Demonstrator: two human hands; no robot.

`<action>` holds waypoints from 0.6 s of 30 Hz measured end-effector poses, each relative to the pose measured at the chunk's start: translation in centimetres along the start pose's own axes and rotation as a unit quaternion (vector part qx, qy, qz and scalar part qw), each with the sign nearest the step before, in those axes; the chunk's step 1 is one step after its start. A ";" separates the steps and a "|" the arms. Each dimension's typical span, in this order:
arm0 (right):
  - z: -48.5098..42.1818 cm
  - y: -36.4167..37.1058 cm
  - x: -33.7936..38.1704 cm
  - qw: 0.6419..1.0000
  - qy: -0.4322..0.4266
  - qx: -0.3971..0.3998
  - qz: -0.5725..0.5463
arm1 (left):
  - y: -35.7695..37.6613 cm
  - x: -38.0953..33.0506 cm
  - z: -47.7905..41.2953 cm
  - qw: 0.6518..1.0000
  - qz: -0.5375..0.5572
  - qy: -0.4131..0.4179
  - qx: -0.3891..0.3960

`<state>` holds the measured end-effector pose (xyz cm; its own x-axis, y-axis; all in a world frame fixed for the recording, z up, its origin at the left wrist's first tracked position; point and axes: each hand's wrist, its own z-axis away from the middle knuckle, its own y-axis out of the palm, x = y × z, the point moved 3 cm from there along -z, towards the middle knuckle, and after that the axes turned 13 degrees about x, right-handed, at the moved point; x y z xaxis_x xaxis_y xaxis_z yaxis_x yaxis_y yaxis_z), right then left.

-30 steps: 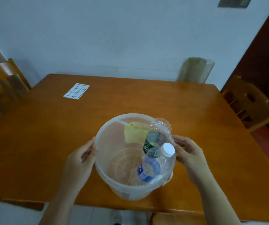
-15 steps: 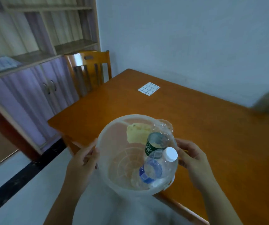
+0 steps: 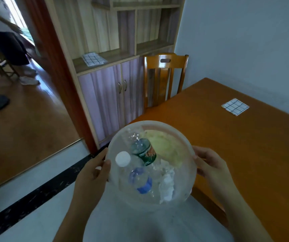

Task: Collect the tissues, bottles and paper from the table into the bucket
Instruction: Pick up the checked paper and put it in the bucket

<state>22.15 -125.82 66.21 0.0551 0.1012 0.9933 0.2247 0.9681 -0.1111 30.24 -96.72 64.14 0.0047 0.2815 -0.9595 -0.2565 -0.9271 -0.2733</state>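
The translucent white bucket (image 3: 190,154) is held off the table's near corner, above the floor. My left hand (image 3: 93,173) grips its left rim and my right hand (image 3: 211,165) grips its right rim. Inside lie a clear bottle with a white cap and blue label (image 3: 136,173), a crushed bottle with a green label (image 3: 144,151), a yellowish crumpled paper (image 3: 166,147) and a white tissue (image 3: 166,187).
The orange wooden table (image 3: 244,145) stretches to the right, with a white grid-marked card (image 3: 235,106) on it. A wooden chair (image 3: 164,75) stands at its far end. A cabinet with shelves (image 3: 112,95) and a doorway are to the left; a person stands beyond it.
The bucket has been lifted off the table and carried left past the table's corner in both hands. My view has swung left. The bottles have shifted inside.
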 end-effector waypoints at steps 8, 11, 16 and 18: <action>-8.3 2.9 -1.6 1.000 0.022 0.012 -0.018 | -2.5 1.0 -6.5 1.000 -0.002 -0.019 -0.019; -12.5 2.6 -2.4 1.000 0.022 0.002 -0.016 | -2.1 0.6 -10.9 1.000 -0.008 -0.015 -0.004; -20.3 1.1 -2.7 0.998 0.030 -0.033 -0.038 | -1.2 -1.2 -19.9 0.999 -0.050 -0.003 0.022; -23.3 0.4 -2.6 0.997 0.030 -0.041 -0.049 | -0.9 -1.8 -23.4 0.998 -0.046 -0.014 0.030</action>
<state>44.72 -131.02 62.84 0.0860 -0.0098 0.9962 0.3115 0.9501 -0.0175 53.05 -102.21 64.54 0.0051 0.3724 -0.9280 -0.3134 -0.8807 -0.3552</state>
